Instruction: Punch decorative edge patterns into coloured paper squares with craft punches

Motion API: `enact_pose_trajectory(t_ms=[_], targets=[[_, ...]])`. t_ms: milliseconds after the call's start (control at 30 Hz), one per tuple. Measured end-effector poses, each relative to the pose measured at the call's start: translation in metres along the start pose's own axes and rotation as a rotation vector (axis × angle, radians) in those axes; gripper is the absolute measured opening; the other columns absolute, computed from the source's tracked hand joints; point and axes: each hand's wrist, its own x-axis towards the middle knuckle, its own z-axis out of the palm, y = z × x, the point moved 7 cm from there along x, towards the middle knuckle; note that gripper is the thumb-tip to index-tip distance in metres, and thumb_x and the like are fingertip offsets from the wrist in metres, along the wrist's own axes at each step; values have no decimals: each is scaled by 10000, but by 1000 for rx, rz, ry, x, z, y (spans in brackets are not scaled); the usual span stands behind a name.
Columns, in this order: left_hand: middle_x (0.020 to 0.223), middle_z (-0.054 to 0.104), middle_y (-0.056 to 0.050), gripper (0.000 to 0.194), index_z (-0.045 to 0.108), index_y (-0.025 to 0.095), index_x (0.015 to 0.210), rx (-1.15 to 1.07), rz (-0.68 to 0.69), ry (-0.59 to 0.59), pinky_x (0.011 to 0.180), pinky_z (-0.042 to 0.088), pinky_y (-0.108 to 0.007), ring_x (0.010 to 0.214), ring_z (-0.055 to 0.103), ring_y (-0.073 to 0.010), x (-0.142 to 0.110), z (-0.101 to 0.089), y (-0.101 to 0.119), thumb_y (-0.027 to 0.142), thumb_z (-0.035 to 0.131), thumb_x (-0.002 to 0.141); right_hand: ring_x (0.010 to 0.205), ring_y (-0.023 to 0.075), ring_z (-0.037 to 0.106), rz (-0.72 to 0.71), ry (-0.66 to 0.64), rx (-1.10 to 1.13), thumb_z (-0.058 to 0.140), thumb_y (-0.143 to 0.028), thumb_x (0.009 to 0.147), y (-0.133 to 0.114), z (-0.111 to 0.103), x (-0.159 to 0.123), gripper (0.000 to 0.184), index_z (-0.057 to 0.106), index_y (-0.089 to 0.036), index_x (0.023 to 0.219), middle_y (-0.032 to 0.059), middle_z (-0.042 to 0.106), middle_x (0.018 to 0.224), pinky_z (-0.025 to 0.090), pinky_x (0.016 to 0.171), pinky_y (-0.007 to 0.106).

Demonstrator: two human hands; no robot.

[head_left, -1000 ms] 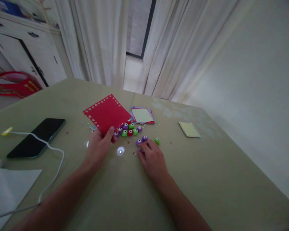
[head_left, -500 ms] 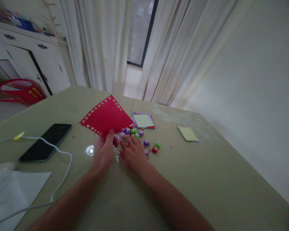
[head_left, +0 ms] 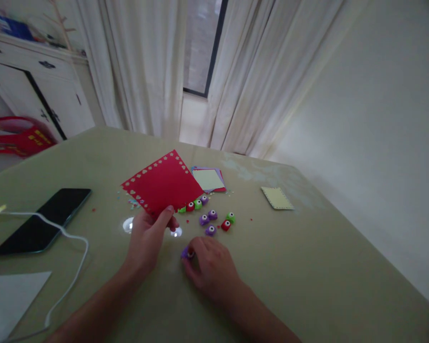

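A red paper square with small star, flower and heart holes along its edges is pinched at its near corner by my left hand, thumb on top. My right hand rests low over the table, its fingers closed around a small purple craft punch with a pale round top. Beyond it lie several more punches: purple ones, a red one and a green one. Others stand at the paper's right edge, partly hidden beneath it.
Behind the punches sits a stack of coloured paper squares. A cream square with punched edges lies to the right. On the left are a black phone, a white cable and a white sheet. Paper bits are scattered about.
My right hand has drawn back toward me from the punch pile and now has a purple punch in its fingers. The red paper stays in my left hand, slightly lower and turned. The view has shifted a little.
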Motion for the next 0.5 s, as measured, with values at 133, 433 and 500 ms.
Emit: enact_pose_trajectory(t_ms=[133,433,500], targets=[[604,674,4,366,656,224,610,2,-29,-73,614,519,-260,596,634,-164,-5,3,-1,453,750,881,893,229,702,216,162,543,703,-267,916,24,-16,1,359,694,-201,1269,104,767,1125,561,771,348],[602,697,-12,357,700,229,644,96,-125,-147,520,509,-270,557,642,-190,-15,14,2,539,830,764,859,189,733,610,301,1552,896,-461,785,58,-2,2,372,820,-207,1047,55,790,988,609,826,342],[588,689,-13,371,683,232,620,116,-128,-153,509,504,-271,548,639,-192,-16,16,2,550,829,745,848,180,731,628,322,1626,929,-443,755,58,-2,3,363,808,-206,1002,46,790,964,603,804,317]])
